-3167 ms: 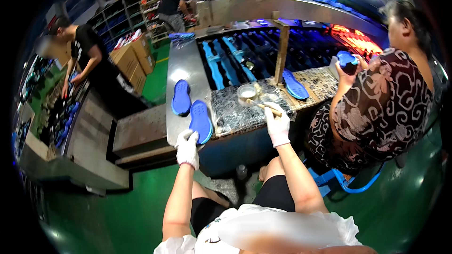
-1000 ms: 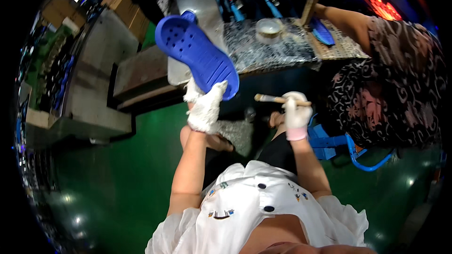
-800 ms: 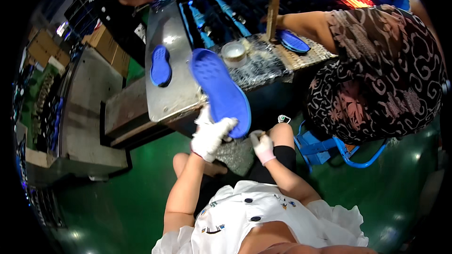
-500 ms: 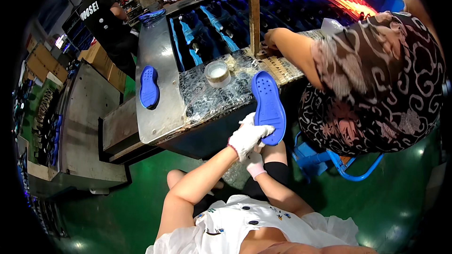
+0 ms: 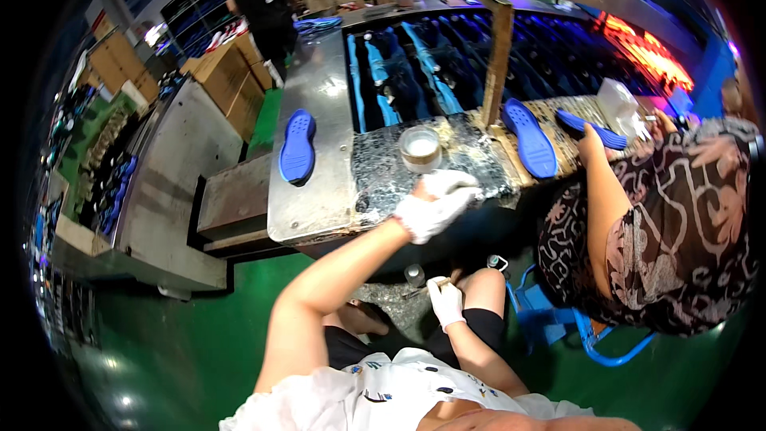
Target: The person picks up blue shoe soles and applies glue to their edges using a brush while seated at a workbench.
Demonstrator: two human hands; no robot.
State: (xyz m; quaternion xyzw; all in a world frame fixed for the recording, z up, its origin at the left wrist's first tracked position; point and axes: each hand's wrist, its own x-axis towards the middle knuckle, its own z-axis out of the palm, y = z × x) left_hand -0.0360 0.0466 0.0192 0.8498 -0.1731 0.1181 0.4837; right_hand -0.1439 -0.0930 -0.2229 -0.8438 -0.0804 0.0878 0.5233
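My left hand (image 5: pixel 437 203), in a white glove, hovers at the table's front edge near a roll of clear tape (image 5: pixel 420 148). It holds nothing I can see; its fingers are loosely apart and a little blurred. Low by my knee, my right hand (image 5: pixel 445 302), also gloved, is closed on a small thin item I cannot make out. A blue shoe sole (image 5: pixel 530 140) with small holes lies on the worn strip to the right. Another blue shoe sole (image 5: pixel 297 146) rests on the metal tabletop at left.
A co-worker's hand (image 5: pixel 592 148) at right holds a blue sole (image 5: pixel 586 126). A rack of dark slats (image 5: pixel 423 64) with blue strips fills the table's middle, beside a wooden post (image 5: pixel 498 64). A blue stool (image 5: pixel 574 323) stands at right. Another person stands far left near cardboard boxes (image 5: pixel 227 80).
My left hand has let go of the blue sole, which now lies on the strip at right, and drawn back. My right hand has moved apart from it, low by my knee. The view has shifted.
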